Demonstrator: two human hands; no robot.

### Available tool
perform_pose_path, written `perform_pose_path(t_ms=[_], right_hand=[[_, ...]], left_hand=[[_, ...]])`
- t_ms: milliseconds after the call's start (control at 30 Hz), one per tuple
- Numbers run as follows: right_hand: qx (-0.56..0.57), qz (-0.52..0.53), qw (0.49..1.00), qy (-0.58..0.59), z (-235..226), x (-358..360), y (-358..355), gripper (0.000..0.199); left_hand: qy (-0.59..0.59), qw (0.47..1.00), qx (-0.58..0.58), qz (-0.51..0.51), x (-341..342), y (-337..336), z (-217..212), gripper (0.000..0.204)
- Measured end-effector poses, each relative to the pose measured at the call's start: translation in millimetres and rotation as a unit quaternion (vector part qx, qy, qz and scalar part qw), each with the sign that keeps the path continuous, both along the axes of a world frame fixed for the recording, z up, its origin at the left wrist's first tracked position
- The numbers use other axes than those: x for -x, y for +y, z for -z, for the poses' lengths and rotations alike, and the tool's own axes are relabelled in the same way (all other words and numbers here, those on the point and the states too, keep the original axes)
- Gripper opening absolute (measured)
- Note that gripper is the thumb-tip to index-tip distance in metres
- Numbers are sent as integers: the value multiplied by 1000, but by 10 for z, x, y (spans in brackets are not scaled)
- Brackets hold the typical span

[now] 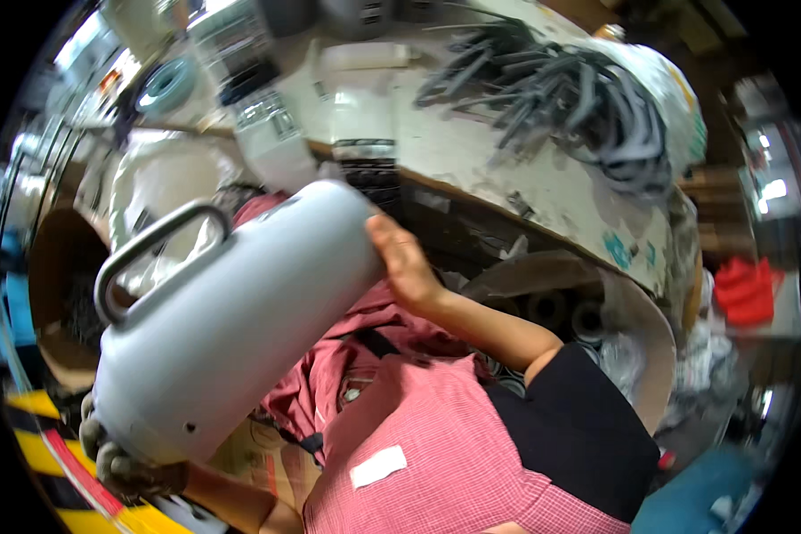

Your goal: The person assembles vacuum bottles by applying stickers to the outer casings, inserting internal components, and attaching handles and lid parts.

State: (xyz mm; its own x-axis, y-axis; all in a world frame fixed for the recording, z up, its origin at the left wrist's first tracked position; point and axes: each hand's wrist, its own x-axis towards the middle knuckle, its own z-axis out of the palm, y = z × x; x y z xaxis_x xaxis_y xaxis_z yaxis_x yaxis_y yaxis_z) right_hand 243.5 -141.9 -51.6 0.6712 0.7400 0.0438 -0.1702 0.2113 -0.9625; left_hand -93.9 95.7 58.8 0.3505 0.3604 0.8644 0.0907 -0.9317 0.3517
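A large light-grey cylindrical housing [240,325] lies tilted across the front of my body, its lower end at the left and its upper end near the table. On its upper left side stands a dark-grey loop handle [151,247], and a small dark hole shows near the lower end. My left hand [125,467], in a grey glove, grips the lower end, with part of its fingers hidden behind it. Bare, my right hand [407,267] presses against the opposite end with its fingers along the rim.
Dark-grey strips or tubes [570,98] lie bunched on the pale worktable [543,200]. Beneath its edge stands a large round bin [654,356] holding ring-shaped parts. A cardboard box [58,294] is at the left, above yellow-black striping [36,436]. A red bag-like thing [746,289] sits far right.
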Motion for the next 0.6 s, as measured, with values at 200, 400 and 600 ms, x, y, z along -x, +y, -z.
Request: perform_pose_path(t_ms=[200, 400, 600], right_hand=[[-102, -12, 976, 194, 40, -212, -256, 77], [-144, -37, 963, 226, 10, -33, -180, 75], [215, 345, 722, -560, -868, -2413, -1639, 20]], left_hand=[[107, 991, 75, -5, 148, 394, -152, 40], [179, 978, -94, -48, -5, 487, -32, 47], [175, 981, -82, -28, -750, 91, -430, 61]])
